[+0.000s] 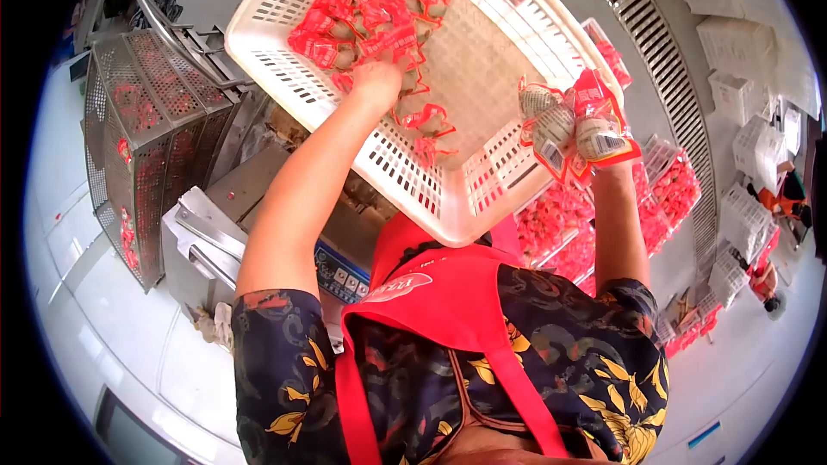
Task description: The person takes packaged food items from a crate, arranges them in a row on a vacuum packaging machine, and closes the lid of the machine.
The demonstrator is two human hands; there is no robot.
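Note:
A white plastic basket sits tilted in front of me, with a pile of small red-and-clear sealed packets at its far left. Inside it, my left hand reaches down at the pile's near edge. Its fingers are bent and pressed together on a packet, their tips partly hidden. A few more packets lie loose toward me. Over the basket's right rim, my right hand is wrapped round a bunch of several packets. These have rounded, grey-green contents and barcode labels; they cover most of its fingers.
Crates filled with red packets stand below right. On the left are a perforated metal bin and a machine with a blue button panel. A floor drain grate runs along the right, with stacked white crates and co-workers beyond.

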